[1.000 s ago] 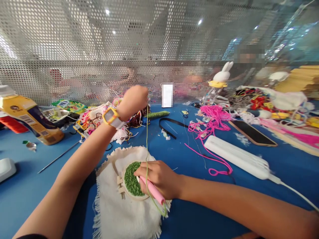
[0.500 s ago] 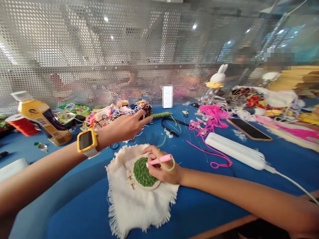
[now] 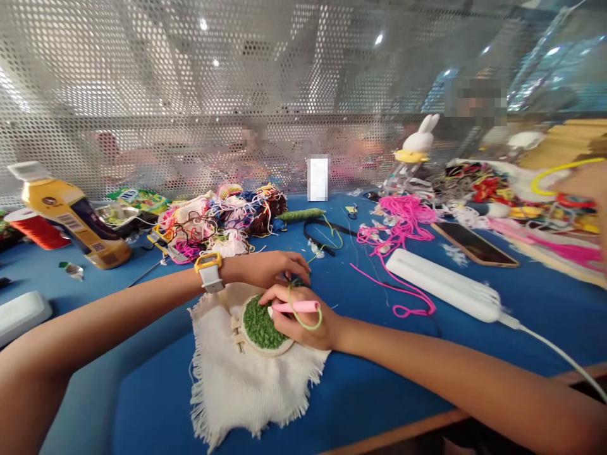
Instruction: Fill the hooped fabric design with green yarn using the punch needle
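Note:
My right hand (image 3: 308,319) is closed around a pink punch needle (image 3: 298,307), its white end toward the green loops (image 3: 263,322). Light green yarn (image 3: 306,325) curves out from the pen-like handle. The loops fill a round wooden hoop (image 3: 272,352), which has a clamp on its left side. White fringed cloth (image 3: 256,385) spreads around the hoop on the blue table. At the hoop's far edge, just beyond my right hand, is my left hand (image 3: 277,268). Its fingers are curled and their tips hidden; the yarn passes close by them.
Behind the hands lie a green yarn skein (image 3: 303,215) and a tangled yarn pile (image 3: 227,218). A bottle (image 3: 78,221) stands left. Rightward are pink yarn (image 3: 405,218), a white power strip (image 3: 443,284) and a phone (image 3: 474,244). Someone's blurred hand (image 3: 581,183) enters at far right.
My left hand has come back from the green skein, down and toward me, to the hoop beside my right hand. The right hand still holds the punch needle. Another person's hand has appeared at right.

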`<state>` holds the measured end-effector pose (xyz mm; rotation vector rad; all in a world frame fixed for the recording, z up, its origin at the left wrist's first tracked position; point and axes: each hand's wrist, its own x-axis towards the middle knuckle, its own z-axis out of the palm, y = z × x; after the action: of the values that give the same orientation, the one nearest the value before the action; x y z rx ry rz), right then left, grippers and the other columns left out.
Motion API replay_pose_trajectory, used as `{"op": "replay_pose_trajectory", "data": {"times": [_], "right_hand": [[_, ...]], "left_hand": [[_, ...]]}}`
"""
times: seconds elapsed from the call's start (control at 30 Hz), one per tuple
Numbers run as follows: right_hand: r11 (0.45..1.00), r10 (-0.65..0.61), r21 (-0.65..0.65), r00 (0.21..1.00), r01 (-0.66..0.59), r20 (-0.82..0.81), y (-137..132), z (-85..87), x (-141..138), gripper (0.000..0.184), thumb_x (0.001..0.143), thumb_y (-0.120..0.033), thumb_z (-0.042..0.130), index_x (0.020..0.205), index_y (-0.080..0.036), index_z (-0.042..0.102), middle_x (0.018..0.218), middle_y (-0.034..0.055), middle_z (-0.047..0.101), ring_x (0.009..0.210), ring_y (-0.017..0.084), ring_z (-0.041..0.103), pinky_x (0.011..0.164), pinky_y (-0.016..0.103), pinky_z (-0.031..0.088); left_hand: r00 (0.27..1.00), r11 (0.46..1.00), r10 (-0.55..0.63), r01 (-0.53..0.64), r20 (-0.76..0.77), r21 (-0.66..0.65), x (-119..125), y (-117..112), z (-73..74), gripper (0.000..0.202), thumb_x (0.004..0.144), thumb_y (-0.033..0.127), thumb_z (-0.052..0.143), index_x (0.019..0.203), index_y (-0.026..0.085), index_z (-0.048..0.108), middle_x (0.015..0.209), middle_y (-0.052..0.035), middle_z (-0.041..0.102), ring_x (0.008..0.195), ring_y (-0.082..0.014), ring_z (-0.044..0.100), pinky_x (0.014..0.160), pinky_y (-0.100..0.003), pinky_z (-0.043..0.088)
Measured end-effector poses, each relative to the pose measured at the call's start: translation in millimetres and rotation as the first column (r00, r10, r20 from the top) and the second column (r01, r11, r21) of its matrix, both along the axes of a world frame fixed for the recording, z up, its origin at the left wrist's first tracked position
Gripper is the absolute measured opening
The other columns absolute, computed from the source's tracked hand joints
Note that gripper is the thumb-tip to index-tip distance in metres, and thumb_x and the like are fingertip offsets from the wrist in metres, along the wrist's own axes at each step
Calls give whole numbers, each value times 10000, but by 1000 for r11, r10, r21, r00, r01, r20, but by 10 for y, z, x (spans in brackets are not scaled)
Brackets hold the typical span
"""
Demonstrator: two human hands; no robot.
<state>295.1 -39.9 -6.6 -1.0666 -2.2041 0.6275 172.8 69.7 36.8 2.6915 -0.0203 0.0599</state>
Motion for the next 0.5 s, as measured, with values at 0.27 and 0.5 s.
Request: {"op": "replay_pose_trajectory", "data": {"times": [0.27, 0.5], "right_hand": [[995, 42, -95, 999, -43, -6, -8, 25, 51, 197, 799, -144, 499, 943, -150, 634, 747, 28, 658, 630, 127, 583, 591, 222, 423], [993, 70, -91, 995, -76, -72, 17, -23, 79, 192, 836, -148, 481, 916, -143, 656, 772, 38, 679, 689, 133, 617, 632, 228, 448]], "left_hand": [[962, 979, 200, -201, 183, -15, 248, 46, 64, 196, 904, 219, 474, 916, 101, 630, 896, -101, 658, 781, -135, 610, 675, -245, 490], [759, 886, 449, -311, 471, -344, 404, -10, 685, 209, 942, 243, 406, 927, 91, 549, 812, -41, 633, 673, -89, 634, 635, -216, 484]]}}
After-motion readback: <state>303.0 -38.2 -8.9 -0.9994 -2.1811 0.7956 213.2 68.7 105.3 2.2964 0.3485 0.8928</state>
